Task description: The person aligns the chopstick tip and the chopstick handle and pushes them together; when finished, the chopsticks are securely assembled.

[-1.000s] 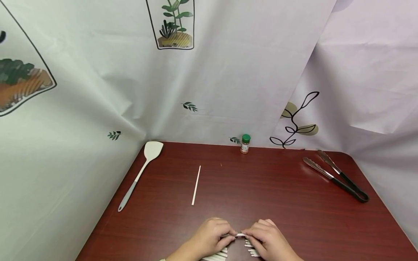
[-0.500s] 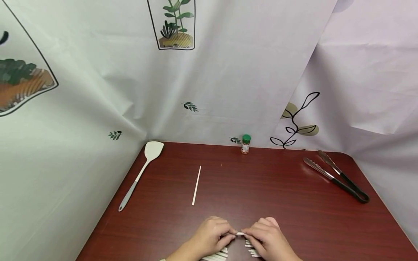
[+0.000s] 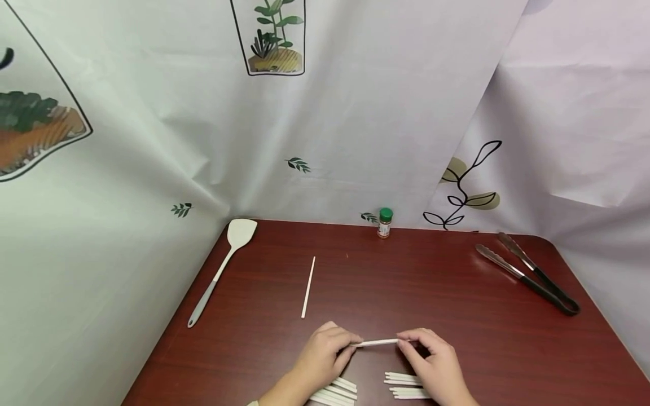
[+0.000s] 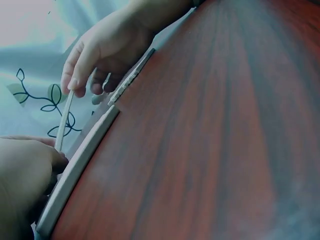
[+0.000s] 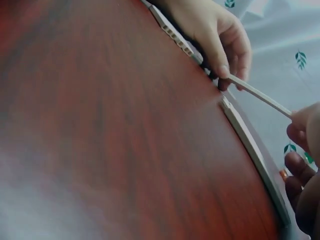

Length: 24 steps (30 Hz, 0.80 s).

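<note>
Between my two hands a thin pale stick (image 3: 377,342) lies roughly level, its length bare in the middle. My left hand (image 3: 324,355) pinches one end with thumb and finger. The other end is pinched by my right hand (image 3: 437,361), and the left wrist view shows that stick (image 4: 63,122) slanting up to those fingertips. Close below my left hand lies a row of similar sticks (image 3: 341,392), partly covered by the hand and forearm. A second row of sticks (image 3: 405,383) reaches under my right hand, which hides its far ends.
A single stick (image 3: 308,287) lies apart, farther back on the dark red table (image 3: 437,282). A white spatula (image 3: 219,273) with a grey handle is along the left edge. At the back stands a green-capped spice bottle (image 3: 385,223); black-handled tongs (image 3: 533,276) lie spread at right.
My hands have moved forward and farther apart, the right one most, so more of the held stick shows. More of both stick rows is now uncovered.
</note>
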Available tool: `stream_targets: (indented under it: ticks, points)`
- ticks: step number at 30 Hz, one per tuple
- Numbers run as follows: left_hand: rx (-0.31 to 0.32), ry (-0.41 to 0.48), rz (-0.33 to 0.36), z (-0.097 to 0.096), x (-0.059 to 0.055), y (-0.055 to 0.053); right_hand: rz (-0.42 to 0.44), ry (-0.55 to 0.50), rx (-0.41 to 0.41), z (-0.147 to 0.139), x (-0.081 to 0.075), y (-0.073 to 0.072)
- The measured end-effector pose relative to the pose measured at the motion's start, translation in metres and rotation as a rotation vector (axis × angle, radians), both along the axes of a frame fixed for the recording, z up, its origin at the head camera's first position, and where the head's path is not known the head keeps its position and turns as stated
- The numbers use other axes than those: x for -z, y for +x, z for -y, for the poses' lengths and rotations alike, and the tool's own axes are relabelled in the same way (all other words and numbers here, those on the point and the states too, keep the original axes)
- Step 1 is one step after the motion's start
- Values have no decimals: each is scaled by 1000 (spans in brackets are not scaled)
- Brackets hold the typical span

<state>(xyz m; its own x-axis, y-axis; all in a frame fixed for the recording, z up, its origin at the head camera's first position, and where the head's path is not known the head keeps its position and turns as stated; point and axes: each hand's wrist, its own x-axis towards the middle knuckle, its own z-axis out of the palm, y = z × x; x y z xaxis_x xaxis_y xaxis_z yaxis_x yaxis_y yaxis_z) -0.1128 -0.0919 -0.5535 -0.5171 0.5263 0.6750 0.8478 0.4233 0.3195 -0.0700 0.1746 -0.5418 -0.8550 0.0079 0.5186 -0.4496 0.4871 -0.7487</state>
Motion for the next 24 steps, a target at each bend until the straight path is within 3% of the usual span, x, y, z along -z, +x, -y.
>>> stream_targets:
  ticks: [5, 11, 15, 24]
  points:
    - [64, -23, -6, 7, 1, -4, 226, -136, 56, 2, -5, -3]
    - [148, -94, 65, 11, 0, -4, 341, -218, -8, 3, -16, -15]
    - [174, -107, 113, 13, -1, -4, 384, -182, -17, 5, -26, -25]
    - [197, -177, 144, 19, -5, -4, 543, -63, -74, 17, -39, -61]
